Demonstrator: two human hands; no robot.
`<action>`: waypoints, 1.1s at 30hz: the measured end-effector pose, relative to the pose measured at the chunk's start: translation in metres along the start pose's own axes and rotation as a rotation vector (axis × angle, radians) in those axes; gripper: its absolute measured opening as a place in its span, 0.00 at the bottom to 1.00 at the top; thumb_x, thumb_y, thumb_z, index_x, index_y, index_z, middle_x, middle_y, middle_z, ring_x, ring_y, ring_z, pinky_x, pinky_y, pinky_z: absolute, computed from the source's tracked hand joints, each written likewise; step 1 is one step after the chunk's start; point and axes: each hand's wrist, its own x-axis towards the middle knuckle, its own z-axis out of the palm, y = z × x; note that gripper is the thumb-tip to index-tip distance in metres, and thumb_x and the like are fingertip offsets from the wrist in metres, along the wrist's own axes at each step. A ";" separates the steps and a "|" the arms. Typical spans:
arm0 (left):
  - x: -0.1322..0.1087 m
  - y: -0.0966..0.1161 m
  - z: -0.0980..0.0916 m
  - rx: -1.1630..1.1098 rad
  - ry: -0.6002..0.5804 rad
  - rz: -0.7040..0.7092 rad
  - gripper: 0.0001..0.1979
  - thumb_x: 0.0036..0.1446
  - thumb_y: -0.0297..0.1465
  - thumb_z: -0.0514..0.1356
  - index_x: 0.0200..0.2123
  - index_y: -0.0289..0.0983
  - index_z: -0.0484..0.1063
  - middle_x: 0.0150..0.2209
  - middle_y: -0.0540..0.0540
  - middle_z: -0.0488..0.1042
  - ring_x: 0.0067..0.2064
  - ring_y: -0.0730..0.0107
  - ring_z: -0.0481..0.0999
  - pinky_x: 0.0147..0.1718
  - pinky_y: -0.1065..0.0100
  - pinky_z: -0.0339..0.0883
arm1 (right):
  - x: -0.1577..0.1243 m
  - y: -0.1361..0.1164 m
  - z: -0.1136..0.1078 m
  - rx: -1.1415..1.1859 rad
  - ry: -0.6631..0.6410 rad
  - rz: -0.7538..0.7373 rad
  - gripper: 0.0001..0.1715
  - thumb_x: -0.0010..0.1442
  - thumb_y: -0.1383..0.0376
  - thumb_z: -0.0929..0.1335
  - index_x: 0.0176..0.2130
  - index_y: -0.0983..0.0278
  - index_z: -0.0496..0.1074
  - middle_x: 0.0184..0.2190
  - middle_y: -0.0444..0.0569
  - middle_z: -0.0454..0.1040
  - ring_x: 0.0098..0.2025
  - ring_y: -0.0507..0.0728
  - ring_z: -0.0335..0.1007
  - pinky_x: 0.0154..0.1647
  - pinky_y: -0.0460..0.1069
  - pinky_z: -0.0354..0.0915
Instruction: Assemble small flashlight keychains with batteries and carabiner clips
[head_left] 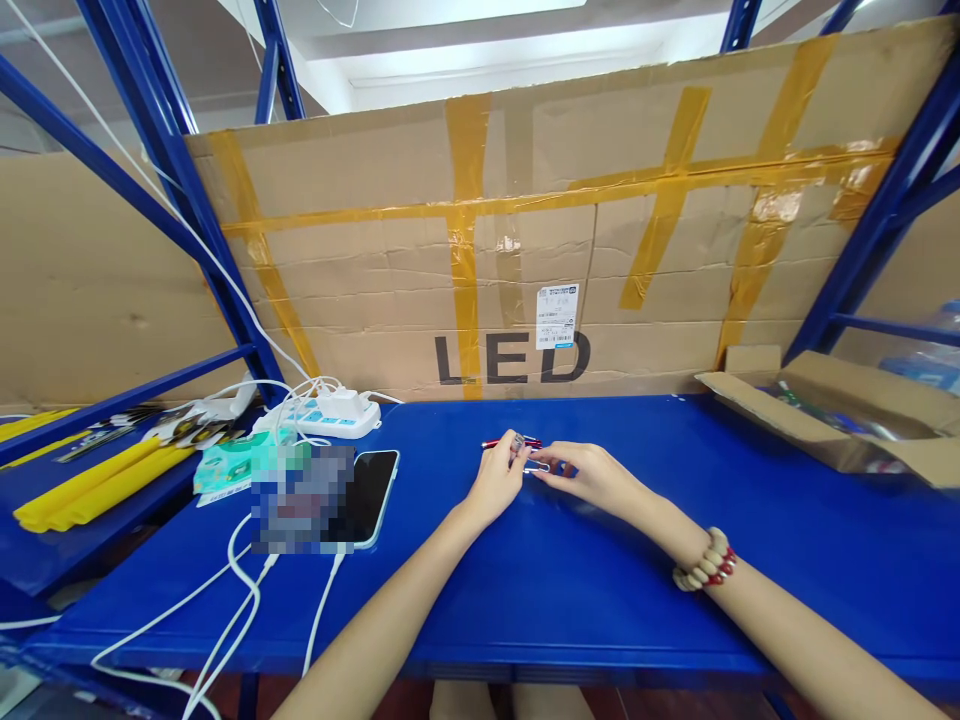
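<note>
My left hand [496,482] rests on the blue table [615,580] with its fingers pinched round a small metal part beside a thin red pen [495,443] lying just behind it. My right hand [589,473] meets it from the right, fingers closed on a silver paper clip [536,467] between the two hands. A beaded bracelet [705,562] circles my right wrist. What exactly the left fingers hold is too small to name.
A phone [369,494] lies left of my hands, beside a teal tissue pack [225,465] and a white power strip [337,412] with white cables. An open cardboard box [840,420] sits at the right. A taped cardboard sheet [525,250] stands behind. Yellow strips [90,485] lie far left.
</note>
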 end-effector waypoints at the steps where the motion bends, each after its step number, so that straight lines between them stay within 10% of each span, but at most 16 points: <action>1: 0.000 -0.001 0.001 0.002 0.000 0.002 0.09 0.57 0.32 0.49 0.26 0.38 0.55 0.22 0.53 0.63 0.25 0.75 0.63 0.27 0.73 0.54 | 0.000 -0.001 0.000 -0.040 -0.010 -0.022 0.14 0.59 0.61 0.64 0.44 0.63 0.71 0.36 0.50 0.75 0.34 0.54 0.72 0.35 0.47 0.66; 12: -0.001 -0.003 0.001 -0.005 -0.057 0.088 0.09 0.57 0.30 0.49 0.25 0.38 0.54 0.22 0.53 0.61 0.25 0.74 0.61 0.26 0.73 0.53 | -0.001 -0.001 0.010 -0.218 -0.064 -0.147 0.17 0.63 0.63 0.57 0.36 0.65 0.71 0.31 0.51 0.72 0.32 0.55 0.69 0.31 0.47 0.64; 33: -0.004 0.010 -0.002 -0.114 -0.066 0.013 0.05 0.59 0.33 0.48 0.37 0.39 0.55 0.27 0.53 0.65 0.30 0.73 0.68 0.34 0.71 0.61 | 0.000 0.007 -0.002 -0.169 0.286 -0.020 0.20 0.63 0.58 0.57 0.33 0.65 0.72 0.21 0.47 0.65 0.23 0.52 0.60 0.25 0.46 0.59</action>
